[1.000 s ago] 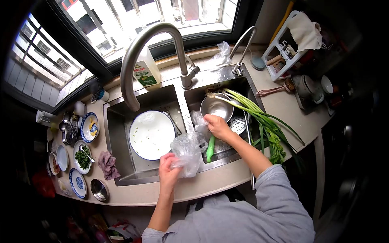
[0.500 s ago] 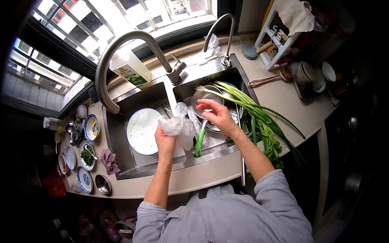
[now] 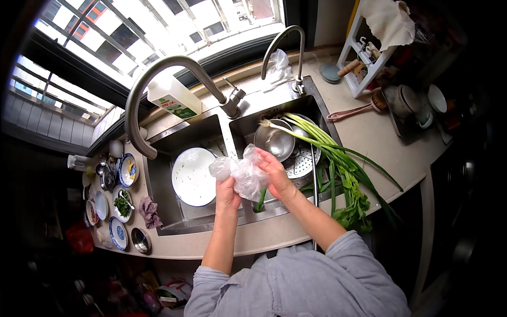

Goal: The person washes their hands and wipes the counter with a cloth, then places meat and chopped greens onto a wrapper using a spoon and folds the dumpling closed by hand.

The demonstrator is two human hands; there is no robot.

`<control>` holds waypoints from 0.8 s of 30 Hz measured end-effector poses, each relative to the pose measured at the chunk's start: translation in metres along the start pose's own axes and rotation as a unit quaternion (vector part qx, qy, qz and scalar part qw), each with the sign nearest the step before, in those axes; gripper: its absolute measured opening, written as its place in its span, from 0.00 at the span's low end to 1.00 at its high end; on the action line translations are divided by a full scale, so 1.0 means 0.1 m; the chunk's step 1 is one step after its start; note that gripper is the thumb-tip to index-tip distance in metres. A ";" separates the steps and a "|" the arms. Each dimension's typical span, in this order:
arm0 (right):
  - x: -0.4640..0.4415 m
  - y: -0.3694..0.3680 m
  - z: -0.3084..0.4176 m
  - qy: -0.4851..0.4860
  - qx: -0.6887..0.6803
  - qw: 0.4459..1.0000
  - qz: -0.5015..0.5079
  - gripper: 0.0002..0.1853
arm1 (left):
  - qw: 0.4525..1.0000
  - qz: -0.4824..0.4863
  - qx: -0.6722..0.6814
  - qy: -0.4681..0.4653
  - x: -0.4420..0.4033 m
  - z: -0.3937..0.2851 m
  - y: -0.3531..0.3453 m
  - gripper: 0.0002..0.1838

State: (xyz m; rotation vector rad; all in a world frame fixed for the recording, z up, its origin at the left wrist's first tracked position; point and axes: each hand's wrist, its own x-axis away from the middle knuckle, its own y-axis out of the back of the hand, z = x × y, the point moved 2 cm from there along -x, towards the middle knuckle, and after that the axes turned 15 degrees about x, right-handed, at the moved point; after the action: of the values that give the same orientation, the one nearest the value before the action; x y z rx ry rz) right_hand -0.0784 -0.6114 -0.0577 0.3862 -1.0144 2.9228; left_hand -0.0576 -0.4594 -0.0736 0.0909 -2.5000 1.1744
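At the white dish's three o'clock, my left fingers grip a plastic bag; my right fingers touch it, whether pinching I cannot tell.

Kitchen, double sink, curved faucet, scallions

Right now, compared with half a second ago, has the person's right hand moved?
Yes. Judged against the fixed sink divider, the right hand has shifted left, closer to it, and toward the person; it is now at the plastic bag.
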 end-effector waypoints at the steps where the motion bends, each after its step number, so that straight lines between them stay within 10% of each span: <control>1: -0.02 -0.02 -0.01 -0.005 0.020 1.000 0.003 0.30 | 0.998 -0.013 -0.044 -0.049 -0.03 0.03 0.00 0.19; 5: 0.08 -0.19 -0.09 0.169 0.357 0.918 0.014 0.30 | 0.955 0.001 -0.241 -0.172 0.01 0.22 -0.18 0.21; 10: -0.07 0.06 -0.14 0.016 0.124 0.992 0.000 0.24 | 0.983 0.099 -0.154 0.021 0.20 0.20 -0.45 0.33; 14: 0.01 -0.01 0.01 -0.049 0.033 0.997 0.047 0.25 | 0.925 0.102 -0.340 -0.137 0.20 0.31 -0.38 0.36; 20: -0.04 -0.02 0.29 -0.017 0.337 0.922 0.189 0.21 | 0.984 -0.065 -0.137 -0.089 0.22 0.20 -0.16 0.26; 24: -0.05 -0.08 0.96 0.093 0.437 0.892 0.073 0.16 | 0.996 -0.073 0.024 -0.036 0.42 -0.30 -0.24 0.25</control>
State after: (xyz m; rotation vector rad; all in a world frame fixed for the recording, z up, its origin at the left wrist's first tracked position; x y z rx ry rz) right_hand -0.0509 -0.6643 0.0188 0.0141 0.3704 3.2850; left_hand -0.0825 -0.4482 -0.0231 0.3275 -2.4793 1.1890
